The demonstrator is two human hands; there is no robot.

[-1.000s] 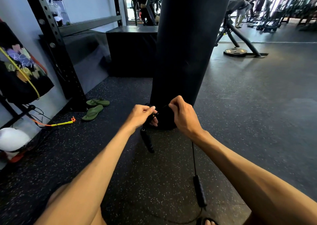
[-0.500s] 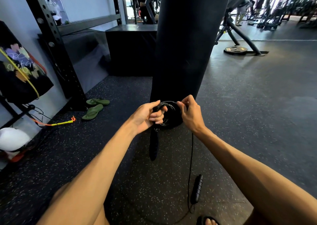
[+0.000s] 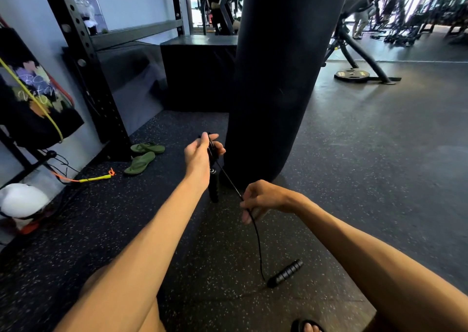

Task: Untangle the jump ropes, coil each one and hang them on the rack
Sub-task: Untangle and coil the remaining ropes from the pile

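Right hand (image 3: 263,200) lower on rope (image 3: 257,238), coil (image 3: 212,151) half-hidden

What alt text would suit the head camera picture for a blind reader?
A person's left hand grips a coiled black jump rope, one handle hanging below, while the right hand pinches its cord, which runs down to the second handle near the floor. A black punching bag is behind.

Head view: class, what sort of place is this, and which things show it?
Most likely a gym: a black punching bag, speckled rubber flooring, and a weight plate with exercise machines behind.
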